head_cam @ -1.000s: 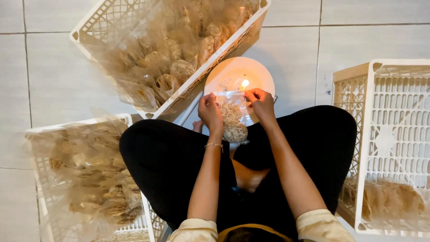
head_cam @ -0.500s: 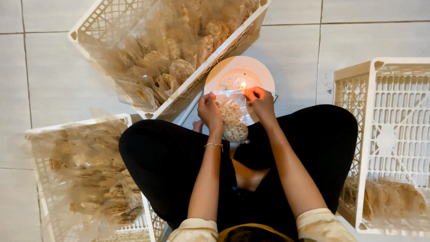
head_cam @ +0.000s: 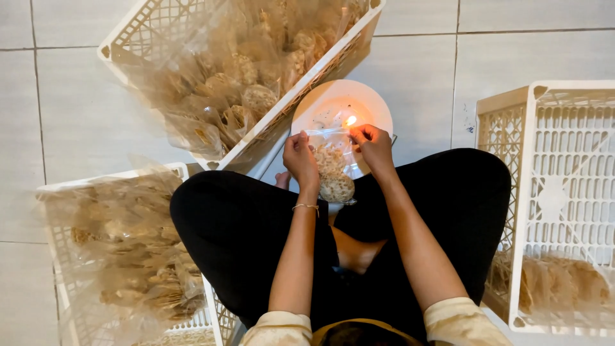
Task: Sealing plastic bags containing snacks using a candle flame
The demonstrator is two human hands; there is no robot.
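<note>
I sit cross-legged on a tiled floor. My left hand (head_cam: 301, 159) and my right hand (head_cam: 373, 147) each pinch a top corner of a small clear plastic bag of pale crackers (head_cam: 332, 172). The bag's upper edge is held over a small flame (head_cam: 350, 120), which burns above a white plate (head_cam: 314, 106) on the floor in front of my knees. My left wrist carries a thin bracelet.
A tilted white plastic crate (head_cam: 128, 32) of bagged crackers stands at the upper left. Another crate (head_cam: 54, 192), lined with plastic and full of crackers, is at my left. A third white crate (head_cam: 506, 115), partly filled, stands at my right.
The bag and both hands have shifted slightly; the flame now shows just left of my right fingertips at the bag's top edge.
</note>
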